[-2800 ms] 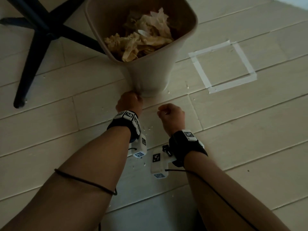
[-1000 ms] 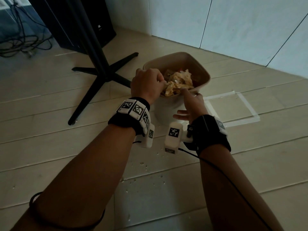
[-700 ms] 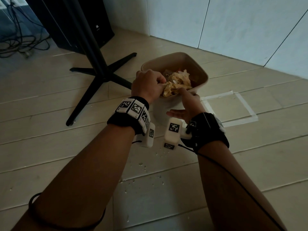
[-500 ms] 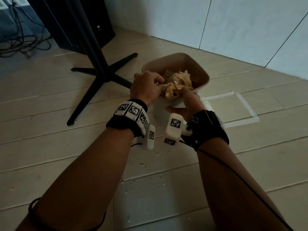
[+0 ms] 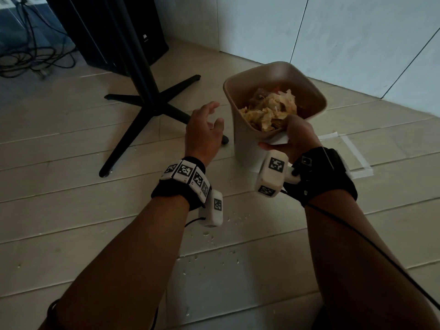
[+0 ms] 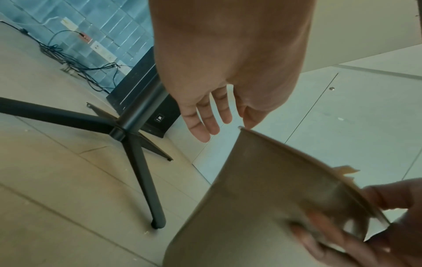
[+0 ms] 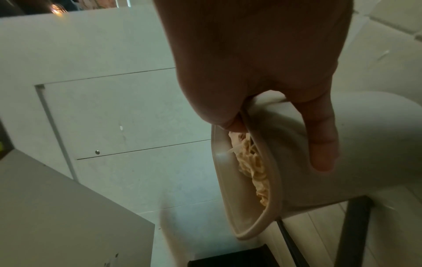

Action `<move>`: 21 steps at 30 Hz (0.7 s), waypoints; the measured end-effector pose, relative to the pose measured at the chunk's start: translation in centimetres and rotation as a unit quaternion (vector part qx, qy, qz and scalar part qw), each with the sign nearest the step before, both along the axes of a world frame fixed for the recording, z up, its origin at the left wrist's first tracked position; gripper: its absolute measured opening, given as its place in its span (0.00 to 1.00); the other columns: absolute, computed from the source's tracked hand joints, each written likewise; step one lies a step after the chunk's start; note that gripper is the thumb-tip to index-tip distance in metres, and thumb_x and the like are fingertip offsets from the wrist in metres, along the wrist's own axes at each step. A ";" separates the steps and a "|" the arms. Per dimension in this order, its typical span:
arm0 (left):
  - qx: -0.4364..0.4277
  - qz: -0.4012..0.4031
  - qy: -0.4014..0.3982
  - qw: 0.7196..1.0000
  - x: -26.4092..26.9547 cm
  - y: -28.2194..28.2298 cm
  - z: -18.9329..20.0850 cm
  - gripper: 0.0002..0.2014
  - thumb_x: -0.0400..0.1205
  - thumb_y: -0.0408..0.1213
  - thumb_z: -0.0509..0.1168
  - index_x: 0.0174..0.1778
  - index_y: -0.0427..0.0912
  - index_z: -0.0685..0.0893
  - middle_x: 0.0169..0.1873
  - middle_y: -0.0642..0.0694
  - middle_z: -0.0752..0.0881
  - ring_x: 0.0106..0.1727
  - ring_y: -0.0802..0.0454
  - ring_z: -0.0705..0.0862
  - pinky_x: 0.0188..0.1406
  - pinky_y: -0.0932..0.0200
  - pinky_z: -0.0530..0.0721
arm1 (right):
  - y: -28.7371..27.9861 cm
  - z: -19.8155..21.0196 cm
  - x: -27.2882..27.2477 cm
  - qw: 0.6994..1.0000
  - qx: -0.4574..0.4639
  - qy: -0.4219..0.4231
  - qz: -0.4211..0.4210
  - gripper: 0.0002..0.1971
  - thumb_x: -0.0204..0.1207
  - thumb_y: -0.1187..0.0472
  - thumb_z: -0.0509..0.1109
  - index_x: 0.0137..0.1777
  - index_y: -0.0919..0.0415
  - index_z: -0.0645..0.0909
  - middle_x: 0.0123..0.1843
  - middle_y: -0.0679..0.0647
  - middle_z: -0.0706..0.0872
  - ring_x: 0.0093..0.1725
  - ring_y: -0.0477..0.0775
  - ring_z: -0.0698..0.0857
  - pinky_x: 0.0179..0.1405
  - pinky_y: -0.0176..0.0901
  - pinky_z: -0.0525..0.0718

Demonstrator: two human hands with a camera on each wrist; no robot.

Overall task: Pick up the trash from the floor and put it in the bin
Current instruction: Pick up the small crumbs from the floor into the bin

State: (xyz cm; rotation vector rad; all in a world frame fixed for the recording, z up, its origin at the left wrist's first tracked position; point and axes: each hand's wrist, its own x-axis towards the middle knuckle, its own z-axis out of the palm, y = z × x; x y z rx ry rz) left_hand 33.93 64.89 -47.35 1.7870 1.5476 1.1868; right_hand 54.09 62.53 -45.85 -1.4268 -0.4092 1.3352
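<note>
The beige bin stands on the wooden floor, filled to near its rim with crumpled tan paper trash. My right hand grips the near rim of the bin. In the right wrist view its thumb is tucked inside by the trash and one of its fingers lies down the outer wall. My left hand hovers just left of the bin with fingers spread and holds nothing. In the left wrist view its fingers hang loose above the bin wall.
A black cross-shaped table base lies close to the left of the bin, with a black speaker and cables behind it. A white tape square marks the floor on the right. Small pale scraps dot the boards near me.
My left hand has come off the bin's rim, moved left and opened. My right hand has closed on the near rim. The bin now looks nearer.
</note>
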 end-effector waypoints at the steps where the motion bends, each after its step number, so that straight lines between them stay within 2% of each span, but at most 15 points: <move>1: -0.014 -0.001 -0.001 1.000 0.0 -0.1 -0.2 0.19 0.84 0.37 0.65 0.73 0.48 0.78 0.66 0.47 0.79 0.46 0.66 0.79 0.45 0.83 0.73 | -0.2 0.7 0.2 1.000 0.002 -0.006 0.002 0.43 0.55 0.60 0.79 0.75 0.60 0.71 0.71 0.64 0.78 0.64 0.70 0.82 0.44 0.64 0.92; 2: -0.029 -0.001 0.000 1.000 0.0 -0.1 -0.4 0.20 0.84 0.36 0.65 0.73 0.49 0.78 0.67 0.47 0.79 0.45 0.69 0.78 0.45 0.82 0.73 | -0.5 1.2 0.3 1.000 0.007 -0.010 0.010 0.40 0.59 0.59 0.79 0.74 0.60 0.72 0.71 0.63 0.79 0.63 0.67 0.83 0.45 0.61 0.93; 3: -0.045 -0.002 0.006 0.999 0.1 -0.2 -0.6 0.21 0.84 0.36 0.65 0.74 0.49 0.77 0.67 0.47 0.79 0.44 0.70 0.78 0.46 0.79 0.74 | -0.6 1.7 0.6 1.000 0.012 -0.009 0.012 0.32 0.68 0.59 0.76 0.73 0.60 0.74 0.70 0.63 0.80 0.62 0.66 0.83 0.46 0.60 0.93; 4: -0.058 -0.009 0.013 0.998 0.1 -0.3 -0.8 0.22 0.84 0.36 0.65 0.75 0.49 0.76 0.68 0.47 0.78 0.45 0.69 0.78 0.50 0.76 0.74 | -0.7 2.0 1.0 1.000 0.015 -0.003 0.007 0.23 0.76 0.62 0.71 0.71 0.60 0.75 0.68 0.63 0.82 0.61 0.65 0.84 0.46 0.59 0.93; 5: -0.072 -0.023 0.014 0.997 0.0 -0.4 -1.0 0.23 0.84 0.36 0.66 0.76 0.50 0.74 0.69 0.46 0.78 0.48 0.67 0.79 0.54 0.71 0.75 | -0.8 2.2 1.3 1.000 0.018 0.006 0.006 0.18 0.80 0.63 0.66 0.70 0.59 0.76 0.67 0.63 0.82 0.60 0.65 0.84 0.46 0.59 0.93; 6: -0.087 -0.041 0.011 0.995 0.0 -0.5 -1.3 0.25 0.84 0.36 0.66 0.77 0.50 0.73 0.70 0.46 0.78 0.53 0.61 0.80 0.57 0.67 0.76 | -0.9 2.5 1.7 1.000 0.021 0.021 0.008 0.18 0.83 0.62 0.64 0.72 0.59 0.76 0.69 0.63 0.82 0.59 0.64 0.85 0.46 0.58 0.93; 8: -0.118 -0.070 -0.002 0.991 0.0 -0.6 -1.6 0.27 0.84 0.36 0.66 0.79 0.52 0.70 0.71 0.46 0.77 0.60 0.53 0.82 0.59 0.63 0.78 | -1.4 3.3 2.3 0.999 0.031 0.032 0.014 0.20 0.81 0.60 0.63 0.73 0.59 0.76 0.71 0.64 0.81 0.58 0.64 0.86 0.45 0.57 0.92; 10: -0.147 -0.084 -0.015 0.985 0.3 -0.6 -1.6 0.27 0.84 0.37 0.67 0.79 0.54 0.70 0.70 0.47 0.79 0.61 0.52 0.82 0.60 0.61 0.79 | -1.7 4.1 3.3 0.999 0.045 0.014 0.011 0.20 0.72 0.64 0.68 0.65 0.58 0.80 0.66 0.65 0.83 0.62 0.69 0.85 0.53 0.61 0.91; 11: -0.157 -0.089 -0.016 0.983 0.6 -0.6 -1.7 0.27 0.83 0.37 0.67 0.79 0.54 0.70 0.68 0.48 0.80 0.62 0.52 0.82 0.61 0.60 0.79 | -1.9 4.6 4.0 0.999 0.049 0.007 0.011 0.17 0.70 0.65 0.68 0.60 0.58 0.81 0.64 0.65 0.84 0.64 0.70 0.84 0.57 0.63 0.90; 13: -0.173 -0.102 -0.007 0.980 1.3 -0.7 -1.9 0.25 0.83 0.37 0.66 0.77 0.53 0.72 0.66 0.47 0.83 0.64 0.51 0.82 0.63 0.60 0.77 | -2.2 5.2 5.6 0.999 0.051 0.004 0.006 0.11 0.75 0.66 0.64 0.56 0.57 0.79 0.62 0.66 0.84 0.63 0.70 0.85 0.59 0.65 0.89; 14: -0.180 -0.108 0.004 0.978 1.7 -0.7 -2.2 0.24 0.83 0.38 0.66 0.76 0.52 0.73 0.65 0.46 0.84 0.65 0.50 0.82 0.63 0.61 0.76 | -2.1 5.5 6.5 0.999 0.047 -0.001 0.003 0.12 0.75 0.65 0.64 0.58 0.58 0.79 0.63 0.66 0.84 0.63 0.70 0.85 0.58 0.65 0.89; 17: -0.205 -0.118 0.050 0.970 2.6 -1.3 -3.4 0.21 0.83 0.38 0.66 0.73 0.50 0.77 0.63 0.46 0.85 0.66 0.50 0.82 0.60 0.64 0.74 | -2.0 5.9 8.8 0.999 0.028 -0.035 0.002 0.24 0.68 0.62 0.70 0.66 0.59 0.77 0.69 0.66 0.82 0.65 0.66 0.85 0.55 0.62 0.91; 19: -0.230 -0.127 0.105 0.959 2.8 -1.9 -4.8 0.21 0.83 0.39 0.66 0.73 0.48 0.77 0.66 0.46 0.84 0.68 0.49 0.82 0.60 0.64 0.74 | -1.9 5.8 10.4 0.999 0.019 -0.035 -0.023 0.19 0.74 0.63 0.65 0.65 0.60 0.76 0.65 0.69 0.83 0.60 0.71 0.88 0.47 0.59 0.93; 21: -0.268 -0.138 0.170 0.938 2.5 -2.6 -7.0 0.23 0.83 0.40 0.65 0.76 0.46 0.75 0.71 0.46 0.81 0.71 0.47 0.80 0.67 0.60 0.75 | -1.8 5.3 12.1 0.998 0.011 -0.026 -0.060 0.17 0.80 0.62 0.59 0.68 0.61 0.74 0.63 0.70 0.84 0.55 0.73 0.90 0.40 0.57 0.92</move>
